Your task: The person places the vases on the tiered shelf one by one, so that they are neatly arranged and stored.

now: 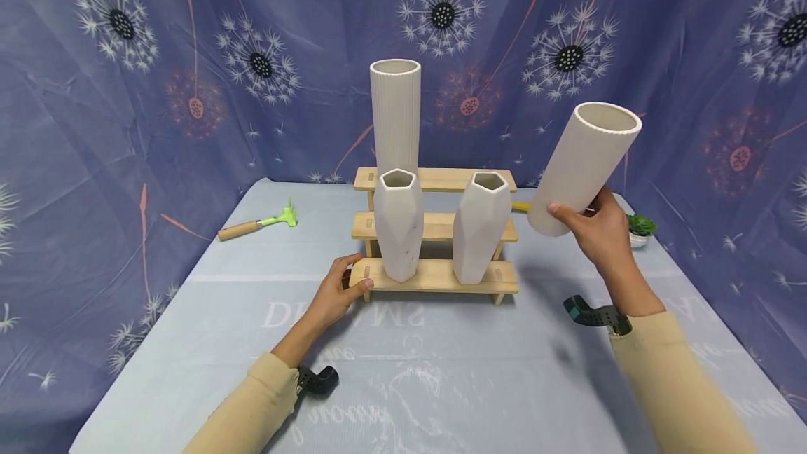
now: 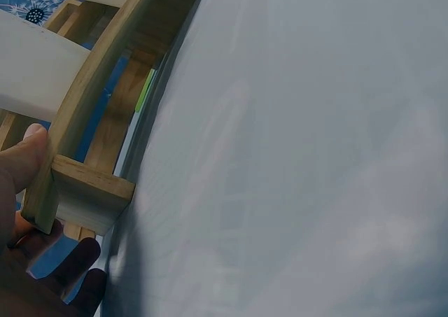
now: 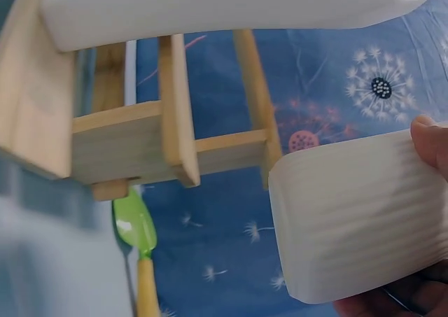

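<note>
My right hand grips the tilted ribbed vase in the air beside the wooden rack, whose corner my left hand pinches; swinging inward, I judge it could topple the nearer faceted vase.

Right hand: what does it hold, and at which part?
The right hand grips the tilted ribbed cylinder vase near its closed bottom end, off the table.

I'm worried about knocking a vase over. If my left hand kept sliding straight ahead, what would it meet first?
The left hand already grips the wooden rack's bottom step; straight ahead, probably the nearest faceted vase, though depth is unclear.
</note>
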`<state>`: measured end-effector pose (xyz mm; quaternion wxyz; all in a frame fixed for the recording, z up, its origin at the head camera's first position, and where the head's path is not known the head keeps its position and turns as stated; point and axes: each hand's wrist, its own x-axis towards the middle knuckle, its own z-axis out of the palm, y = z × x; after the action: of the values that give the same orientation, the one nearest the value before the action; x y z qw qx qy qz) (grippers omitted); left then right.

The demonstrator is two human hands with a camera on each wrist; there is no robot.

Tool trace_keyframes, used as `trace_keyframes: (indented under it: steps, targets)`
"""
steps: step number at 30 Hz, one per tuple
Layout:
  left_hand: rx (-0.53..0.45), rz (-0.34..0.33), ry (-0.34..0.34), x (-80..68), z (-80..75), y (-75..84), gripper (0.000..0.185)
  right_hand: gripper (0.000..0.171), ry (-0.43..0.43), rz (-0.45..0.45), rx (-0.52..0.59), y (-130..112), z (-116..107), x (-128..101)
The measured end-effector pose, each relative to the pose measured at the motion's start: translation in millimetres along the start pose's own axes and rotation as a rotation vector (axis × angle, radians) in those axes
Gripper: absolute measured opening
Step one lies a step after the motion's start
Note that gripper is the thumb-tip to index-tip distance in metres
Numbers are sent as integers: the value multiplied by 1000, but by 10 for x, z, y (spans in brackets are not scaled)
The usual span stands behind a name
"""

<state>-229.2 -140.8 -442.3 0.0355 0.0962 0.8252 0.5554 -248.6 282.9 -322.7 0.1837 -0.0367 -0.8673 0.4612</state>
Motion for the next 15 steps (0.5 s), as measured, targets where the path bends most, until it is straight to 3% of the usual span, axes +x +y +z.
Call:
trace_keyframes:
  steps: [5, 10, 15]
  targets:
    - [-4, -23, -18, -56, -24, 159, 65, 91, -14, -11, 25, -119, -2, 95]
    - [4, 2, 3, 31, 7, -72, 66, 86, -14, -49, 52, -209, 29, 179]
    - [6, 19, 10, 39, 14, -110, 66, 82, -24, -77, 95, -272, 96, 287]
